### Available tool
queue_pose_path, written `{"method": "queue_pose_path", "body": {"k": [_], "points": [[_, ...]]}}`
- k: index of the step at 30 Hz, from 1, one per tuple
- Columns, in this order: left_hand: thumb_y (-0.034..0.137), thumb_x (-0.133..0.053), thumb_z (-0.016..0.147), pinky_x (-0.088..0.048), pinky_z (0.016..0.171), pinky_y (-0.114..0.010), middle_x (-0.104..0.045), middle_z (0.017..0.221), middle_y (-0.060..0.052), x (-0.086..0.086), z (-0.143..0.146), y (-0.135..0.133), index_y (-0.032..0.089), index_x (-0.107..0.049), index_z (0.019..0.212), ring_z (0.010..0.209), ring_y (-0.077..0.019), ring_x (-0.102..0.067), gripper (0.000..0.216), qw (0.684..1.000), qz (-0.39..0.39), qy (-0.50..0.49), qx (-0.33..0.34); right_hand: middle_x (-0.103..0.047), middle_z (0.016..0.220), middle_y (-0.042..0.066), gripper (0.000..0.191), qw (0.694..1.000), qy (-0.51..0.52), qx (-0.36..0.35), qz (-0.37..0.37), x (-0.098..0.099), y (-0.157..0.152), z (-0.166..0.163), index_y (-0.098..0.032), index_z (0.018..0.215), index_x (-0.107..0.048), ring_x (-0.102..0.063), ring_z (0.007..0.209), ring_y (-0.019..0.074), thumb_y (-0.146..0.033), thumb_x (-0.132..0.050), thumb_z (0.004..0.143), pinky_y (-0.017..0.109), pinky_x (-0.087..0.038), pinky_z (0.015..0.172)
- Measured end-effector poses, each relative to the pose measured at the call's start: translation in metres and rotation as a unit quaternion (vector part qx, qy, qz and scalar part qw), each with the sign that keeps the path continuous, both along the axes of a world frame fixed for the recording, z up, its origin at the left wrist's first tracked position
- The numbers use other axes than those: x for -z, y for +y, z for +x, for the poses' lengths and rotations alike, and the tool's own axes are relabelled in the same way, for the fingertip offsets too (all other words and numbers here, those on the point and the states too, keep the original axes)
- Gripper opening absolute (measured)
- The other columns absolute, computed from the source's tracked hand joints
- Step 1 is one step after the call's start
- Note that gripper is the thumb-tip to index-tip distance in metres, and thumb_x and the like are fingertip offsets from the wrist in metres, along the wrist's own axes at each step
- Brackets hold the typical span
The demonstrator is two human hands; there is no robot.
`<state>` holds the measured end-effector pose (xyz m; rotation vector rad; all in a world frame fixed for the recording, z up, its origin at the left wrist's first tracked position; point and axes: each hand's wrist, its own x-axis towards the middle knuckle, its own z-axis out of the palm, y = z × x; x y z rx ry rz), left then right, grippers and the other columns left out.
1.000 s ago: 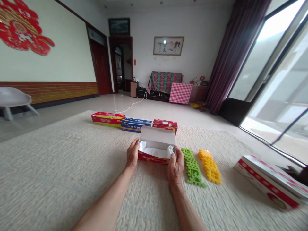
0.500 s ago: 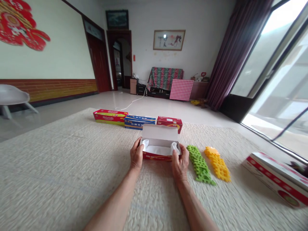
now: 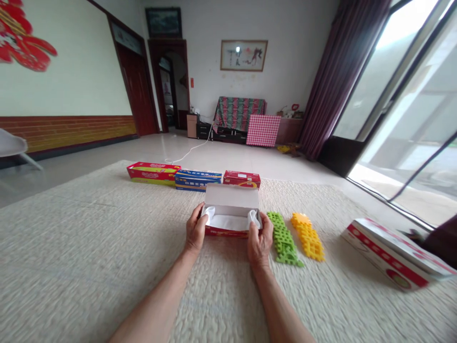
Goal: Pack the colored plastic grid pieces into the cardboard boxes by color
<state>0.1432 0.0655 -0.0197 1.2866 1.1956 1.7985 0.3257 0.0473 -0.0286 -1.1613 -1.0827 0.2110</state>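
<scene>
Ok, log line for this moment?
left hand: grips open box left end | right hand: grips right end | box: on mat, lid up | beside: green tiles, yellow tiles

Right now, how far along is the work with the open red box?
Done: the red box has its lid up, white liner showing. In hand: the left hand and right hand grip its two ends. Remaining: the green grid pieces and yellow grid pieces lie on the rug beside it, outside the box; nothing but the liner shows inside.

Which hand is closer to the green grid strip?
Right. The right hand sits just left of the green grid strip; the left hand is across the open box.
</scene>
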Motion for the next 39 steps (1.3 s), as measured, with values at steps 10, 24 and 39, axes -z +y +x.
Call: {"method": "queue_pose_path", "body": {"k": [10, 24, 39], "points": [[0.036, -0.051, 0.085, -0.035, 0.108, -0.036, -0.063, 0.125, -0.007, 0.001, 0.001, 0.004, 0.019, -0.064, 0.116, 0.123, -0.0255, -0.052, 0.038, 0.998, -0.029, 0.052, -0.018, -0.055, 0.123, 0.016, 0.046, 0.999, -0.009, 0.041, -0.020, 0.005, 0.005, -0.001, -0.015, 0.125, -0.049, -0.051, 0.115, 0.0249, -0.043, -0.038, 0.090, 0.044, -0.038, 0.099], [0.041, -0.048, 0.085, -0.038, 0.105, -0.036, -0.064, 0.123, -0.007, 0.000, 0.004, 0.002, 0.020, -0.063, 0.116, 0.120, -0.0258, -0.053, 0.040, 0.996, -0.025, 0.076, -0.038, -0.055, 0.116, 0.011, 0.031, 0.976, -0.205, 0.055, 0.055, -0.027, -0.044, 0.053, -0.020, 0.115, -0.054, -0.051, 0.112, 0.0229, -0.021, -0.040, 0.087, 0.047, -0.042, 0.096], [0.025, -0.052, 0.085, -0.044, 0.097, -0.037, -0.066, 0.104, -0.009, -0.046, 0.039, -0.042, 0.019, -0.066, 0.102, 0.103, -0.0231, -0.059, 0.023, 0.932, 0.182, 0.307, -0.062, -0.058, 0.084, 0.004, 0.017, 0.945, -0.307, 0.098, -0.051, 0.000, -0.071, 0.121, -0.021, 0.087, -0.066, -0.055, 0.080, 0.0192, -0.021, -0.051, 0.079, 0.034, -0.045, 0.073]]}}
